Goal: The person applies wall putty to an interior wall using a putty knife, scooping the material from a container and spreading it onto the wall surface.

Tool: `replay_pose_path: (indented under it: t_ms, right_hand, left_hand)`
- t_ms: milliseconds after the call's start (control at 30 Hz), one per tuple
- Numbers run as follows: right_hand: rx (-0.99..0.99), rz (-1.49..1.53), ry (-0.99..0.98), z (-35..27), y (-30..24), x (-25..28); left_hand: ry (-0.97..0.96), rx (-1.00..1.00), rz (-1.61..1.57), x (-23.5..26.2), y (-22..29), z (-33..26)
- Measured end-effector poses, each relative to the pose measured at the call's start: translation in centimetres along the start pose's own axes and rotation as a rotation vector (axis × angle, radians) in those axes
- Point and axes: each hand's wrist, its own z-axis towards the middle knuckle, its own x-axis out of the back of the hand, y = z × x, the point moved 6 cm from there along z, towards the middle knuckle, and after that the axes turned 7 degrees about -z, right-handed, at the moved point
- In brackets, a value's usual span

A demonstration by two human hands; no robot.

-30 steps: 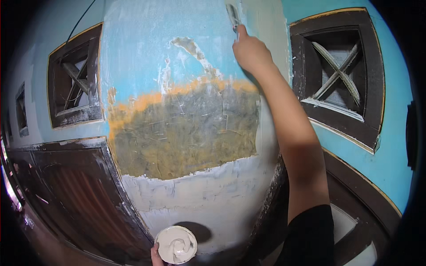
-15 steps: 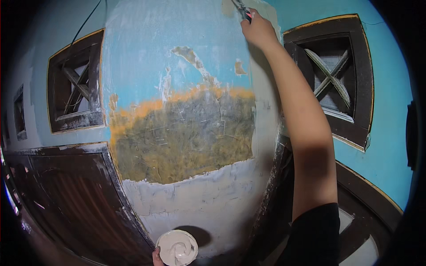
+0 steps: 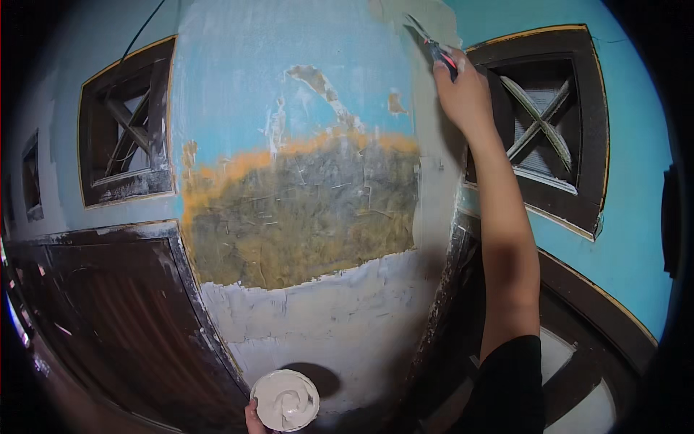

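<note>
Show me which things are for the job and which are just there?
For the job:
- scraper, in the right hand
- tub of pale paste, in the left hand
- patchy wall in front

Just there:
- left window
- right window
- door
- cable

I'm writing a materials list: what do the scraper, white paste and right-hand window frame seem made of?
Scraper blade: probably thin metal, greyish sheen. Scraper handle: perhaps plastic, black and red. White paste: possibly filler, smooth and swirled. Window frame: likely wood, painted or stained dark, given its stepped profile.
</note>
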Motion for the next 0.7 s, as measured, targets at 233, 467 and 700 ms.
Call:
replay_pose_path:
  t_ms: [233, 467, 700]
  right_hand:
    - [-0.077, -0.211, -0.136, -0.1, 1.9, -1.0]
    - [-0.162, 0.032, -0.134, -13.6, 0.0, 1.4]
    - [-0.122, 0.020, -0.043, -5.3, 0.5, 1.0]
  left_hand:
    - [0.031, 0.059, 0.021, -1.5, -0.4, -0.3]
    - [-0.026, 0.040, -0.024, -1.1, -0.8, 0.0]
    - [-0.006, 0.069, -0.020, 0.2, -1.6, 0.8]
